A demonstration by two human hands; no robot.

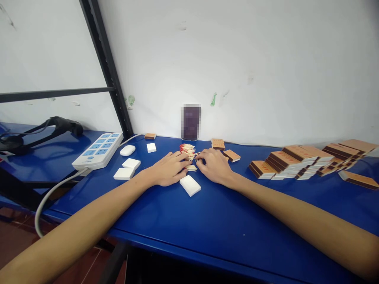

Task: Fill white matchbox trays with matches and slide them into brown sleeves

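Observation:
A pile of red-headed matchsticks (187, 147) lies on the blue table between my hands. My left hand (170, 167) rests palm down at the pile's left side, its fingers stretched out over the sticks and slightly apart. On the right, my right hand (214, 165) has its fingers curled in, with the tips closed at the plain ends of a few matchsticks; the exact grip is partly hidden. Just in front of the pile sits a white matchbox tray (190, 185). Beyond and beside my right hand are brown matchboxes (231, 155), one partly covered by the hand.
Stacked matchboxes (291, 157) stand at the right. Several white pieces (124, 173), a white case (127, 150) and a power strip (99, 150) lie at the left. A phone (191, 122) leans on the wall. The table's front edge (166, 246) is near me.

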